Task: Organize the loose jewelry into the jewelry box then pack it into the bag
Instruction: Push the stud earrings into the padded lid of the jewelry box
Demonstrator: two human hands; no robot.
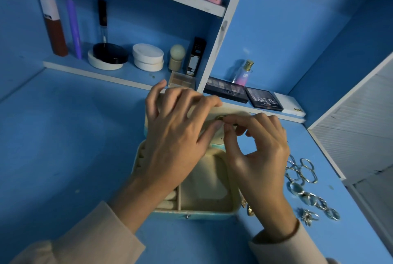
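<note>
A small teal jewelry box [192, 213] with cream lining stands open on the blue desk, its lid raised at the back. My left hand [178, 134] rests on the lid's inner panel and steadies it. My right hand [261, 157] pinches a small gold earring [220, 117] between thumb and forefinger against that lid panel. Several silver rings [308, 187] lie loose on the desk to the right of the box. A gold piece [249, 210] pokes out beside the box's right front corner. No bag is in view.
Behind the box, a low shelf [85, 70] holds compacts, tubes and a sponge. Eyeshadow palettes [263, 99] and a perfume bottle [243, 72] sit at the back right. A white slatted panel [357, 127] borders the desk on the right.
</note>
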